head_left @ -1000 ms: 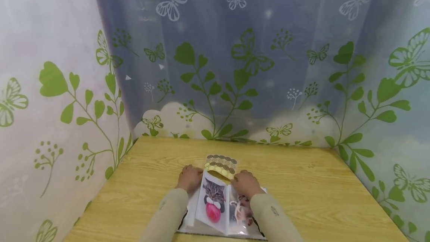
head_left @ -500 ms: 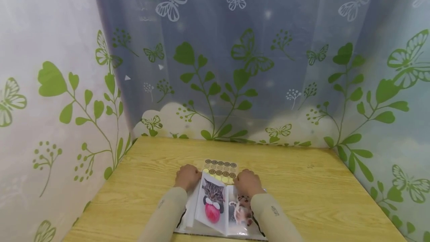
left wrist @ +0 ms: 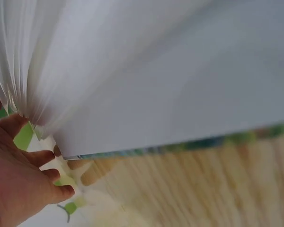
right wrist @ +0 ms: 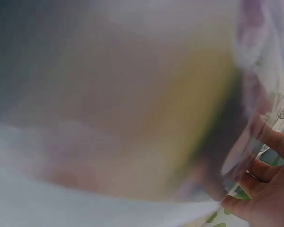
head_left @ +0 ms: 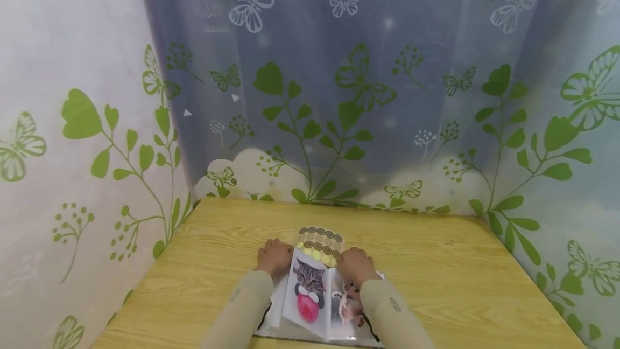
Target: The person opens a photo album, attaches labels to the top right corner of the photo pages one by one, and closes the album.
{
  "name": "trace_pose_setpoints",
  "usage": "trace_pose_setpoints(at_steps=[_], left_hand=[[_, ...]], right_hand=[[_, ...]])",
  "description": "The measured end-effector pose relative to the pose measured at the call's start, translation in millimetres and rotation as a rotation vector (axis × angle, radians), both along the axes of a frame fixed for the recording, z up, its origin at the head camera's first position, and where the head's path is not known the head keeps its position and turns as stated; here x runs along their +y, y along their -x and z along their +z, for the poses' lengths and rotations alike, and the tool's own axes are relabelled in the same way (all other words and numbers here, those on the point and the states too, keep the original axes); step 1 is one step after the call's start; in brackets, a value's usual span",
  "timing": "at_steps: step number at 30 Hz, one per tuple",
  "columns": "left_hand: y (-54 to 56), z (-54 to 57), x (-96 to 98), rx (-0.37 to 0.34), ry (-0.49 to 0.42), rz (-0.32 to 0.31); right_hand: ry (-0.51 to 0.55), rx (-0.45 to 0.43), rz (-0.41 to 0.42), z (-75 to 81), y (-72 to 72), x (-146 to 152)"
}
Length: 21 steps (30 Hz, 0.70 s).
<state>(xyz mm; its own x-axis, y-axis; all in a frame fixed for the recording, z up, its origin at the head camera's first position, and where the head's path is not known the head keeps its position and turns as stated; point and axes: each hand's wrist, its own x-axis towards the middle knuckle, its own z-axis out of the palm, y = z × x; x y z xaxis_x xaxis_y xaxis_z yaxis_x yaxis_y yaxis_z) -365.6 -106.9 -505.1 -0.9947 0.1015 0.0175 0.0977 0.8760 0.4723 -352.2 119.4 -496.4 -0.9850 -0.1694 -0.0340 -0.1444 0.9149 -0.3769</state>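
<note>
An open photo album (head_left: 319, 333) lies near the front of the table. Its left page (head_left: 297, 316) has a tabby cat picture and stands partly raised; the facing page (head_left: 346, 306) shows another animal picture. My left hand (head_left: 274, 256) grips the raised page at its upper left corner; in the left wrist view several pages fan out from those fingers (left wrist: 47, 156). A sheet of round stickers (head_left: 319, 238) lies just past the album's top edge, between both hands. My right hand (head_left: 357, 265) pinches its lower right corner, over the facing page. In the right wrist view, fingers (right wrist: 260, 172) rest at a clear sleeve.
The wood-grain table (head_left: 436, 273) stretches out on both sides of the album. A curtain (head_left: 310, 96) with leaves and butterflies encloses the table at the back and both sides.
The sticker sheet was bowed upward a second ago and now lies flatter. Both hands stay almost in place at the album's top edge. The view shifts slightly.
</note>
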Motion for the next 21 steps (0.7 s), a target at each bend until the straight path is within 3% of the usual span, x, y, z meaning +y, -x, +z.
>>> trace_pose_setpoints(at_steps=[10,15,21], left_hand=[[4.0,1.7,3.7,-0.020,-0.085,-0.104],[6.1,-2.6,3.1,-0.027,-0.114,-0.100],[7.9,-7.1,1.5,0.015,-0.145,-0.094]], right_hand=[[-0.024,0.013,0.036,-4.9,4.7,-3],[0.003,-0.001,0.053,-4.2,4.7,-3],[-0.011,0.015,0.071,-6.7,5.9,-2]])
